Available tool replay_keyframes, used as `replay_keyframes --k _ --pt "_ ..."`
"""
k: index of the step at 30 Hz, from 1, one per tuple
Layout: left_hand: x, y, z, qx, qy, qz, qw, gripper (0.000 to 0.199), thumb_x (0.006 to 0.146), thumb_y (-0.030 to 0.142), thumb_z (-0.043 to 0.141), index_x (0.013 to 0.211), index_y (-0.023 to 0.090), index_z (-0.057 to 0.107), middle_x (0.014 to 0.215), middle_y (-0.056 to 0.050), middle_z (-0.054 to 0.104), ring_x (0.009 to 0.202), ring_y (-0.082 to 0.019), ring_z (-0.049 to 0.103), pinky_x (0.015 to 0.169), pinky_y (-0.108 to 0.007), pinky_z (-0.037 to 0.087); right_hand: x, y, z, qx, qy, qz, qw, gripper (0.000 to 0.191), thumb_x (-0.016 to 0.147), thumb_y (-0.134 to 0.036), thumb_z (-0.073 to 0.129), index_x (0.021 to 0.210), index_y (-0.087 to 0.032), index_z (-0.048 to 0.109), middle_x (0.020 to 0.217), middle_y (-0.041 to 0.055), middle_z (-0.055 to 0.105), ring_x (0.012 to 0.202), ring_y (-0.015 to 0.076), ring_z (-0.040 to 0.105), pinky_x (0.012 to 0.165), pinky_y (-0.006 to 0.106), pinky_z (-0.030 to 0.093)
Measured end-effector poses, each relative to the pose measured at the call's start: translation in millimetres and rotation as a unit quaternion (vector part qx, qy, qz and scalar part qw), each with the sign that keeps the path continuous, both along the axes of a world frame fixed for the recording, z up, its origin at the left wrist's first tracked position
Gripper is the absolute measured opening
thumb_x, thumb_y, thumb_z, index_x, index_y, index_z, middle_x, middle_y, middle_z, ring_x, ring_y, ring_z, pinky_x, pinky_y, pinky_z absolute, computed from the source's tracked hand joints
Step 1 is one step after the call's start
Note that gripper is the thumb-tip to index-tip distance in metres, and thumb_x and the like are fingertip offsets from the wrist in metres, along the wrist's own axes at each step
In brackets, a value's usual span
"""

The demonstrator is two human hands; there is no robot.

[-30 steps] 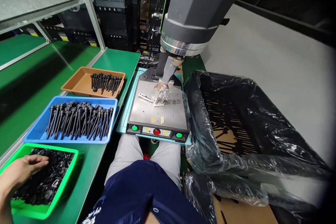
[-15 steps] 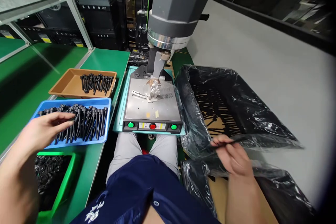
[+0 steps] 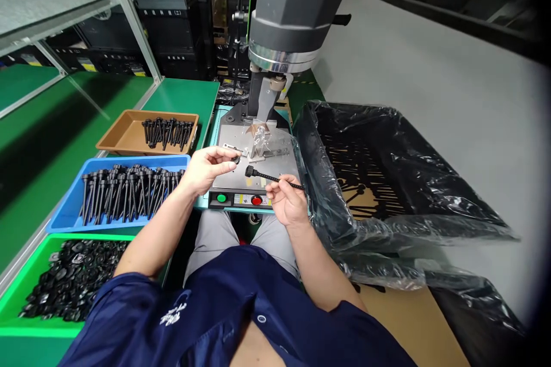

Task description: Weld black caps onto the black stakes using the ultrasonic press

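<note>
My right hand (image 3: pixel 289 200) pinches the thin end of a black ribbed bolt (image 3: pixel 269 176), whose thick head points left over the machine's metal plate (image 3: pixel 219 174). My left hand (image 3: pixel 209 169) is closed on a small round black part (image 3: pixel 235 159) between thumb and fingertips, a short gap left of the bolt's head. Both hands are above the front of the plate. Behind them stands a fixture (image 3: pixel 258 149) wrapped in clear film, under the machine's metal tip (image 3: pixel 267 100).
At left are a brown tray (image 3: pixel 123 132) and a blue tray (image 3: pixel 69 200) of black bolts, and a green bin (image 3: pixel 17 298) of small black parts. A film-lined black bin (image 3: pixel 413 155) with similar bolts stands at right. Green button (image 3: pixel 221 198) and red button (image 3: pixel 256 200) line the machine's front.
My left hand has moved right from over the blue tray to the plate. My right hand has come left from the black bin's edge, bringing the bolt in front of the fixture.
</note>
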State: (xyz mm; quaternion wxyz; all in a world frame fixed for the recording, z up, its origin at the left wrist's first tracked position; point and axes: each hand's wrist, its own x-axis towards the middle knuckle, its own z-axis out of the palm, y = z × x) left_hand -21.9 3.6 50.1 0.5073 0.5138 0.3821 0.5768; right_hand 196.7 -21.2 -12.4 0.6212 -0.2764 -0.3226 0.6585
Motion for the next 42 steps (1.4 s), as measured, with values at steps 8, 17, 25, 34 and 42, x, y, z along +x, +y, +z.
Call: replay_keyframes --k 8,17,25,34,42 --pt "39.7 -7.1 -36.4 -0.044 -0.165 0.017 0.985 0.025 0.056 0.021 0.09 0.076 0.018 0.074 0.1 -0.007 0.075 0.099 -0.022 0.068 0.095 -0.042 0.052 -13.4 2.4 -27.9 -0.112 0.106 0.042 0.987 0.024 0.073 -0.033 0.081 0.086 -0.028 0.062 0.071 -0.0078 0.066 0.07 0.0083 0.066 0.05 0.014 0.048" --pt "40.7 -4.9 -41.5 -0.039 -0.152 0.039 0.987 0.025 0.057 0.025 0.09 0.075 0.018 0.074 0.102 -0.008 0.074 0.098 -0.024 0.069 0.094 -0.044 0.052 -17.8 4.7 -41.9 -0.145 0.103 0.053 0.983 0.021 0.071 -0.035 0.082 0.082 -0.027 0.067 0.073 -0.0048 0.07 0.071 0.0134 0.069 0.053 0.021 0.055" --pt "34.3 -3.6 -52.1 0.008 -0.078 0.085 0.993 0.022 0.063 0.027 0.087 0.079 0.018 0.075 0.099 -0.009 0.075 0.1 -0.024 0.068 0.095 -0.043 0.051 -3.2 10.0 -53.7 -0.092 -0.014 0.107 0.99 0.029 0.069 -0.043 0.083 0.088 -0.023 0.071 0.064 -0.0014 0.067 0.056 0.0134 0.061 0.045 0.023 0.046" --pt "40.4 -4.8 -54.1 0.066 -0.001 0.034 0.997 0.023 0.071 0.028 0.082 0.093 0.024 0.077 0.108 -0.009 0.073 0.108 -0.026 0.066 0.093 -0.041 0.052 -8.1 6.3 -71.5 -0.013 -0.144 0.137 0.98 0.027 0.073 -0.046 0.081 0.083 -0.022 0.072 0.072 0.0011 0.072 0.068 0.0175 0.067 0.072 0.033 0.056" --pt "48.7 2.7 -80.2 0.078 0.14 -0.007 0.987 0.025 0.081 0.035 0.072 0.103 0.022 0.075 0.119 -0.012 0.061 0.075 -0.015 0.064 0.069 -0.033 0.057 -5.6 25.9 -56.7 0.012 -0.136 0.097 0.986 0.043 0.081 -0.048 0.073 0.119 -0.027 0.067 0.098 0.0035 0.072 0.078 0.0182 0.068 0.072 0.032 0.058"
